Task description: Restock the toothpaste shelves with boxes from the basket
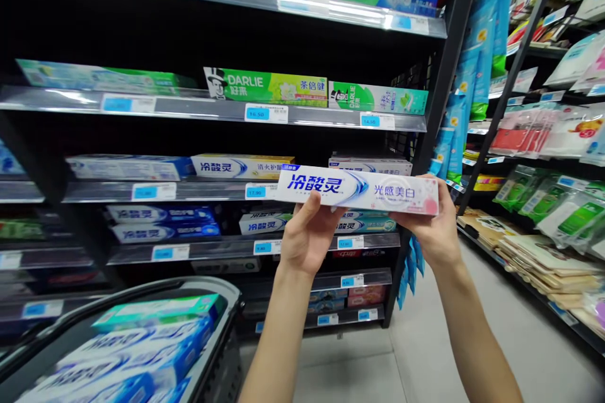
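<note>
A white toothpaste box [357, 190] with blue lettering and a pink right end is held level in front of the shelves. My left hand [309, 230] grips its lower left part, thumb on the front face and fingers underneath. At the right end, my right hand [432, 227] is closed around the box, partly hidden behind it. Right behind the held box, a similar white box [397, 167] lies on the shelf. A yellow-and-white toothpaste box [243, 165] rests further left on that shelf.
A grey basket [231, 289] at the lower left holds several toothpaste boxes [127, 352]. Green Darlie boxes [269, 85] sit on the upper shelves. Price tags line the shelf edges [203, 113]. Blue hanging packets [472, 75] and another stocked rack [543, 227] stand to the right.
</note>
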Tool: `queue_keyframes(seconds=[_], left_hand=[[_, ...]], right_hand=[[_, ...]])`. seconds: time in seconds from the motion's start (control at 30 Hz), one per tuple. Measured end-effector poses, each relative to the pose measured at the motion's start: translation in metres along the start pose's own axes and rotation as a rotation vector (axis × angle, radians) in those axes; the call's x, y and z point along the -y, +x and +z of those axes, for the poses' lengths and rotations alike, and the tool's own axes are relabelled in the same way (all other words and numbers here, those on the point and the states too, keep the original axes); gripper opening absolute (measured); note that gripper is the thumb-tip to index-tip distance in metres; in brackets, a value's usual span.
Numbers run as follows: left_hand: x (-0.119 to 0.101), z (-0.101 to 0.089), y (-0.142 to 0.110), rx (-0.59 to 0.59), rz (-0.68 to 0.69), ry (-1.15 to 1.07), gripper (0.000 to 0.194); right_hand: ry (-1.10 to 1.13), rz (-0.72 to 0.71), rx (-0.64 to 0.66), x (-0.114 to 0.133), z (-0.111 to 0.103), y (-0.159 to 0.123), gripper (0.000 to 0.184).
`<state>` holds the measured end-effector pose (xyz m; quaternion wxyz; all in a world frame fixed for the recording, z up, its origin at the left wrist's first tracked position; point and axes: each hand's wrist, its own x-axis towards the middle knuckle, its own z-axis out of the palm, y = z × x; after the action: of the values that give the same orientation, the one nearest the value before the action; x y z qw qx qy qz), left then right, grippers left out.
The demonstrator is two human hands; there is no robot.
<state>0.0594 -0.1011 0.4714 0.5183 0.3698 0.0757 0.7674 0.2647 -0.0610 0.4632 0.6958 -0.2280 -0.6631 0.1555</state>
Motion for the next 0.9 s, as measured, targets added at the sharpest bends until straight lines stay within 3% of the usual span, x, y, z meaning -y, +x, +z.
queue_keyframes(seconds=[0.1, 0.17, 0.23, 0.3, 0.33, 0.4, 0.5, 0.57, 0.7, 0.9], left_hand=[[0.003, 0.003, 0.004, -0.165, 0.042, -0.044, 0.037], [0.005, 0.002, 0.006, -0.267, 0.062, -0.096, 0.031], [0.005, -0.001, 0.007, -0.286, 0.111, -0.169, 0.028], [0.004, -0.005, 0.008, -0.221, 0.188, -0.224, 0.029], [0.003, -0.007, 0.008, -0.175, 0.234, -0.237, 0.030], [0.000, -0.010, 0.008, -0.091, 0.316, -0.238, 0.034], [-0.001, -0.015, 0.009, -0.020, 0.379, -0.197, 0.044], [0.000, -0.016, 0.010, -0.006, 0.373, -0.161, 0.050], [0.003, -0.016, 0.009, -0.028, 0.312, -0.160, 0.054], [0.002, -0.013, 0.012, -0.125, 0.261, -0.259, 0.053]], right_hand=[[-0.223, -0.248, -0.097, -0.001, 0.005, -0.003, 0.053], [-0.257, -0.330, -0.040, 0.000, 0.009, -0.006, 0.062], [-0.182, -0.256, 0.158, 0.003, 0.012, -0.009, 0.083], [-0.080, -0.133, 0.357, 0.008, 0.015, -0.012, 0.101], [-0.043, -0.091, 0.424, 0.011, 0.016, -0.012, 0.102], [-0.009, -0.050, 0.479, 0.014, 0.018, -0.013, 0.088], [-0.029, -0.074, 0.417, 0.011, 0.021, -0.012, 0.054], [-0.070, -0.146, 0.319, 0.005, 0.022, -0.011, 0.045], [-0.245, -0.254, 0.178, -0.007, 0.021, -0.010, 0.049], [-0.382, -0.293, 0.177, -0.015, 0.023, -0.014, 0.068]])
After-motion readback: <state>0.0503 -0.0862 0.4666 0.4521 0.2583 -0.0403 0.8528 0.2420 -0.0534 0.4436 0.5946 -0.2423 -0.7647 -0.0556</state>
